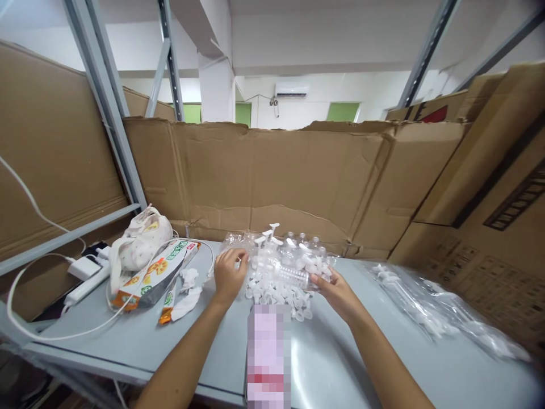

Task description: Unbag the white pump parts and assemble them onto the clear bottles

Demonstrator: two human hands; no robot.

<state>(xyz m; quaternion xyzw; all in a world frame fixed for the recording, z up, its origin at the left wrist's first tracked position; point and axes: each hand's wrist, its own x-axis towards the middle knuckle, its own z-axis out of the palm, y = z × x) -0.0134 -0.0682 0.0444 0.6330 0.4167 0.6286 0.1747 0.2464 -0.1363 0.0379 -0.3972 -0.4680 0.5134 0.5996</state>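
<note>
Toward the back edge of the bench (336, 358), about midway between its left and right ends: a clear ribbed bottle (292, 275), on its side over a heap of small white plastic parts (279, 292). Your right hand (336, 289) is closed on its right end, thumb on the near side. Your left hand (230, 275) is bent near the other end, well apart from the right; you cannot tell from here whether its fingers pinch anything.

Handling, judged by eye: the bottle looks thin-walled and empty, so expect it very light, springy and quick to dent. Clear plastic of this sort is likely slick; the ribs should give your fingertips some purchase. Best hold: a soft wrap around the ribbed middle, or the end you have, which is probably stiffer. Squeeze hard and the wall may buckle. It seems more apt to crumple or skid than to crack. Which end is the neck is lost in the clutter.

Behind it, nearer the back edge, more clear bottles (302, 241) stand close together, easily knocked over, you would guess. White nozzle-like pieces (272, 230) stick up just beside them. The small parts look light and hard, prone to scatter; pick them by the rim. Toward the right end, clear plastic bags (419, 304) with white pieces inside: limp, slippery-looking.
</note>
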